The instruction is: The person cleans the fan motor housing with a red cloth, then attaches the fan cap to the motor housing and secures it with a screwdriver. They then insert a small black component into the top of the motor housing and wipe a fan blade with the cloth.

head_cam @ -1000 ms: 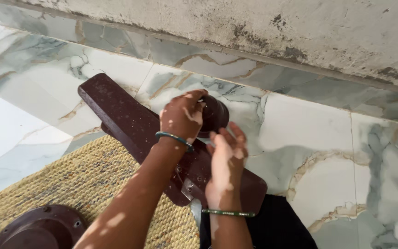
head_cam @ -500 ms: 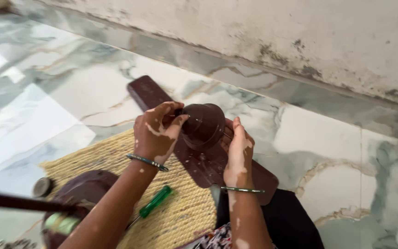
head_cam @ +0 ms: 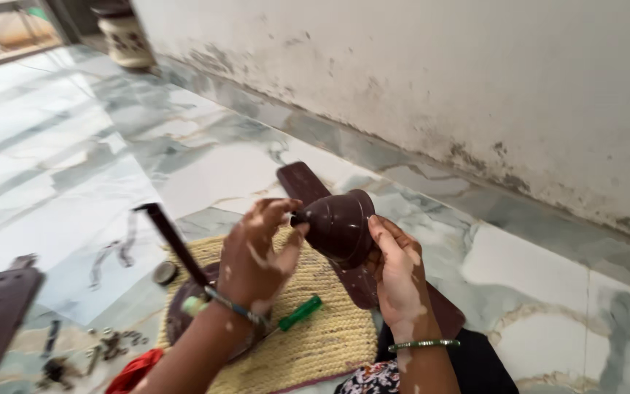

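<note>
Head view: brown dome cover sits between both hands; left hand and right hand clasp its sides.

A dark brown, bell-shaped cup is held tilted sideways above a woven straw mat.

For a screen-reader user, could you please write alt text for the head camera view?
Two hands hold a dark brown bell-shaped cover: the left hand at its narrow end, the right hand under its wide rim. Below lie a woven straw mat, a green-handled screwdriver and a long brown blade on the marble floor.
</note>
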